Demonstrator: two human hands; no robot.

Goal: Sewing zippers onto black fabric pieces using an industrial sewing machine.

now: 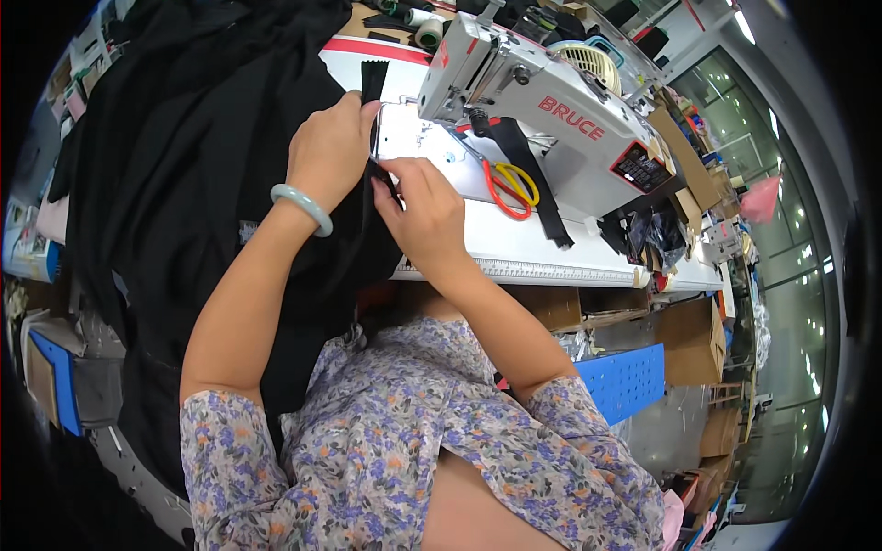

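Dark windows [792,321] line the right; a tube light [744,28] glows at far right; grey floor [663,441] shows at near right.

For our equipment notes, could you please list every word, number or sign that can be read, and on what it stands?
I won't copy the wording; it stands here:
Sewing machine arm: large red lettering.
Dark control panel: markings too small.
Ruler strip: markings too small.
Small label on black fabric: blurred.
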